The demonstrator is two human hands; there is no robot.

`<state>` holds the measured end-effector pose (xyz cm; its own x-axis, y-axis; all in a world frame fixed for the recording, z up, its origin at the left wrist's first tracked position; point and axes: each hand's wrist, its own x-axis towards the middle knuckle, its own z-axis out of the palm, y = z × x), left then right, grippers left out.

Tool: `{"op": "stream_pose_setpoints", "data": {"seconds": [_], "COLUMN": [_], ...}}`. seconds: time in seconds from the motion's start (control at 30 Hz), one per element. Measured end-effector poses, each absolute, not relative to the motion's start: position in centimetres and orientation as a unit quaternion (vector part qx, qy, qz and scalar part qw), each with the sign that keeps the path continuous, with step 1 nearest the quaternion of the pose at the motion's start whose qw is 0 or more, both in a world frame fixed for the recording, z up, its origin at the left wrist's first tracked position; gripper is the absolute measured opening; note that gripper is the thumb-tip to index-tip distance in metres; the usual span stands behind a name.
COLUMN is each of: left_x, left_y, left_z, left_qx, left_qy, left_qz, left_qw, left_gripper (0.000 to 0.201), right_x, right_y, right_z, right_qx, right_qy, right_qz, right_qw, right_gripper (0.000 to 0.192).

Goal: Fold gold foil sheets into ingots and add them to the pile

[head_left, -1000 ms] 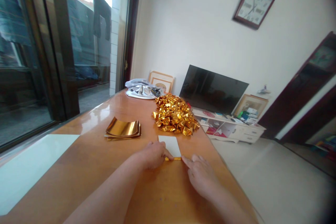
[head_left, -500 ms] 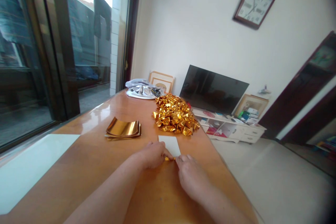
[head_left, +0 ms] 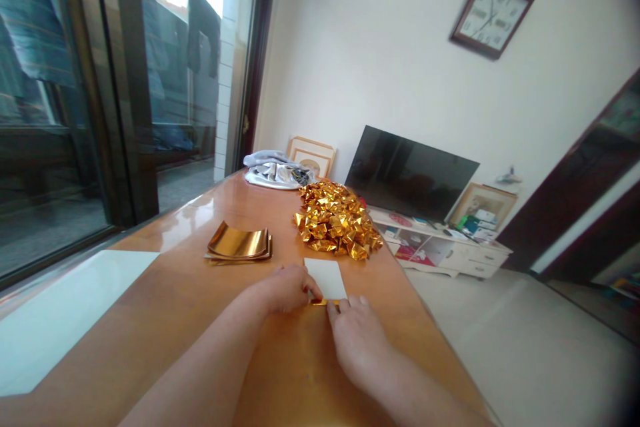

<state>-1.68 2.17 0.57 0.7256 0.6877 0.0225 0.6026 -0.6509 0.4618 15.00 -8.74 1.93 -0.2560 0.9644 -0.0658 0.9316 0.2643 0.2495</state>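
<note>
Item, lower centre of frame: your left hand (head_left: pixel 283 288) and right hand (head_left: pixel 356 337) are pinching the gold fold along the near edge of the white-backed foil sheet (head_left: pixel 326 279) flat on the desk (head_left: pixel 165 320); uneven finger pressure is risking a skewed crease or a slipping sheet.

Pale wall with clock (head_left: pixel 493 13), dark television (head_left: pixel 410 172) on low white cabinet (head_left: pixel 450 250), glass doors (head_left: pixel 100 100) at left.

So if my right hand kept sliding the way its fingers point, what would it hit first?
Your right hand points up the table; it would first cross the white sheet, then probably meet the pile of folded gold foil pieces, though depth is unclear.
</note>
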Motion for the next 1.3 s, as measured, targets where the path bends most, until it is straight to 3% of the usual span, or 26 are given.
{"op": "stream_pose_setpoints", "data": {"seconds": [1.3], "left_x": [-1.7], "left_y": [2.3], "left_z": [0.8], "left_qx": [0.888], "left_qy": [0.379], "left_qz": [0.078], "left_qw": [0.249], "left_gripper": [0.034], "right_x": [14.0], "right_y": [-8.2], "right_z": [2.0], "right_qx": [0.518], "right_qy": [0.851], "right_qz": [0.058], "right_qw": [0.067], "right_gripper": [0.038]}}
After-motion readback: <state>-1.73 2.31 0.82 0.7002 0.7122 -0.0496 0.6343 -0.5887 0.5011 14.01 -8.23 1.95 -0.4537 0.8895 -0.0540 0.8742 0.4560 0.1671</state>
